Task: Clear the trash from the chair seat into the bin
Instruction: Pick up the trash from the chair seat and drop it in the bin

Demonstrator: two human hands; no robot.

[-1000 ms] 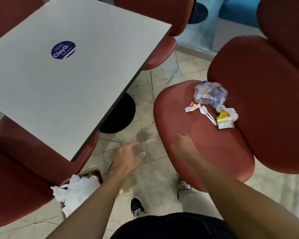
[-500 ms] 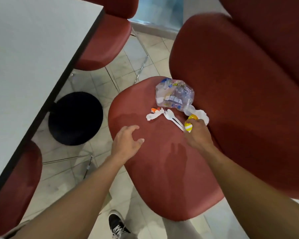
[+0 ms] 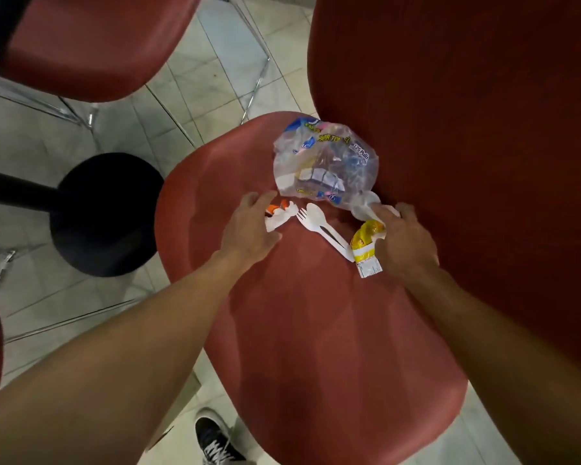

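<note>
Trash on chair seat, both hands at it

Nearest, black sneaker on tiled floor. Farther up, red chair seat under both forearms. Left hand, fingers spread and relaxed, touching white and orange scrap. Right hand, fingers bent around yellow wrapper, apparently gripping, contact partly hidden. White plastic fork and spoon lying crossed between hands. Beyond, crumpled clear plastic bag against chair back. Leftward, black table base.

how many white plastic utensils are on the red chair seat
2: a white plastic fork and a white plastic spoon, overlapping mid-seat between both hands; more might hide under the crumpled clear plastic bag.
</note>
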